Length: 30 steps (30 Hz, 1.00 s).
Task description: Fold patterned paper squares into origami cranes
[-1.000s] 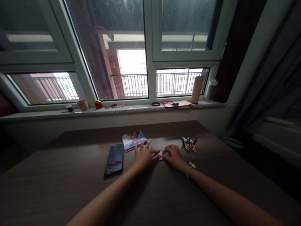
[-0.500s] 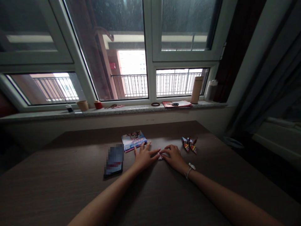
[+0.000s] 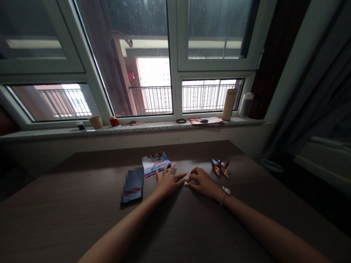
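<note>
Head view, looking down over the forearms. Left hand (image 3: 168, 182) is flat on the counter (image 3: 68, 190), fingers spread, index tip reaching the small white paper piece (image 3: 186, 179). Right hand (image 3: 203, 182) is curled over the same piece from the other side. Hands are nearly together, meeting only at the fingertips around it.

The paper piece sits on the counter between the hands, mostly hidden by the fingers. Its shape is hard to make out, and I can't tell if the right hand is actually pinching it.

Right wrist has a thin bracelet (image 3: 222, 197) with a white charm (image 3: 226, 190).

Left of the hands: a colourful booklet (image 3: 155, 163), just beside the left fingertips, and a phone (image 3: 132, 184), its screen pixelated and unreadable. Right of the hands: two folded paper cranes (image 3: 220, 168) in red, yellow and dark print, close together.

Window sill (image 3: 153, 128) beyond the counter carries a paper cup (image 3: 95, 122), a small red cup (image 3: 114, 121), a dark ring (image 3: 181, 121), scissors (image 3: 203, 120) on red papers (image 3: 208, 121), a tan flask (image 3: 229, 104) and a white bottle (image 3: 246, 105). A small dark item (image 3: 80, 125) at the left end is too small to identify. Dark curtain (image 3: 298, 84) cuts off the right side.
</note>
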Available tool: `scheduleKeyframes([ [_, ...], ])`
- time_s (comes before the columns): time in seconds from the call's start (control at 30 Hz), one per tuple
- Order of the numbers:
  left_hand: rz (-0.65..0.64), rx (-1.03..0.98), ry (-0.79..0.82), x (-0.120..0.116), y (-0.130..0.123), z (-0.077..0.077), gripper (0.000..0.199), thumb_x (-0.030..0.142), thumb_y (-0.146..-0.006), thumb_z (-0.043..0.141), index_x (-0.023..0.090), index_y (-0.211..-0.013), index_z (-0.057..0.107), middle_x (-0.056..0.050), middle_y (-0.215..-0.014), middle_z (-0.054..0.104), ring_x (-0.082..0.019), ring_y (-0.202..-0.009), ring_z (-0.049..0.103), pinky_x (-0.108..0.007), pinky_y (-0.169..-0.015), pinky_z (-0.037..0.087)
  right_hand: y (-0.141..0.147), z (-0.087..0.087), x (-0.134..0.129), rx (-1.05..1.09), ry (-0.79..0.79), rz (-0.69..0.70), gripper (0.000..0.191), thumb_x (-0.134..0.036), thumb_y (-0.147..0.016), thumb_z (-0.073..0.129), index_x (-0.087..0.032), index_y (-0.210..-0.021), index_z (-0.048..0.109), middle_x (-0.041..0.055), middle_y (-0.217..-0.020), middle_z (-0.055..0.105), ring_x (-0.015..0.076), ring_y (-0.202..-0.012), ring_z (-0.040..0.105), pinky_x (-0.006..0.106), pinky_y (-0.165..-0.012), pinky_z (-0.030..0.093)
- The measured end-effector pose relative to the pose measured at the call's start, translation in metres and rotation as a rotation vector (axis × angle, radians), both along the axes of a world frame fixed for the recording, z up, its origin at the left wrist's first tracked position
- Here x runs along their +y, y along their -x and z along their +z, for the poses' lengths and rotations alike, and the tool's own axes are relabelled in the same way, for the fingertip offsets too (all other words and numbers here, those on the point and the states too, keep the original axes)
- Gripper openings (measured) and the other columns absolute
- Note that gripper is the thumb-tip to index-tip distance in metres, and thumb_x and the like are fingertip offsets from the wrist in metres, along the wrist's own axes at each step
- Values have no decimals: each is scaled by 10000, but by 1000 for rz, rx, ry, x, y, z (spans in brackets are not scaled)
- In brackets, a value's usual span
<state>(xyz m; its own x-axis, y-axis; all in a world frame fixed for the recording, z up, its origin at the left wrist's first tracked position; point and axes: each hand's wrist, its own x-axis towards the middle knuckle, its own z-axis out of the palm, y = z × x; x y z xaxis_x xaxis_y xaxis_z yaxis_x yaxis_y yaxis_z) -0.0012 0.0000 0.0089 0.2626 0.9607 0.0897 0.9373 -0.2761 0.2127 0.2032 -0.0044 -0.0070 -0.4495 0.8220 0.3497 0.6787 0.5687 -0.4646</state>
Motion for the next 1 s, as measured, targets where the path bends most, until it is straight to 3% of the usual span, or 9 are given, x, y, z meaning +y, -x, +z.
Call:
scheduleKeyframes([
  [0.63,17,-5,-9,-1,-1,-1,406,689,-877,413,566,-1238,552,25,-1580,281,-409,-1448,144,-779,-1025,-9,-6,12,-4,7,29,160,140,-325,-823,681,-298,-954,725,30,-1109,583,213,-1117,510,360,-1033,352],
  [1.0,-8,3,-24,-2,0,-4,408,647,-909,393,549,-1285,517,20,-1578,287,-377,-1458,131,-754,-1049,-23,-10,-3,2,122,101,128,133,-323,-848,661,-283,-952,734,38,-1128,579,209,-1130,508,356,-1033,366],
])
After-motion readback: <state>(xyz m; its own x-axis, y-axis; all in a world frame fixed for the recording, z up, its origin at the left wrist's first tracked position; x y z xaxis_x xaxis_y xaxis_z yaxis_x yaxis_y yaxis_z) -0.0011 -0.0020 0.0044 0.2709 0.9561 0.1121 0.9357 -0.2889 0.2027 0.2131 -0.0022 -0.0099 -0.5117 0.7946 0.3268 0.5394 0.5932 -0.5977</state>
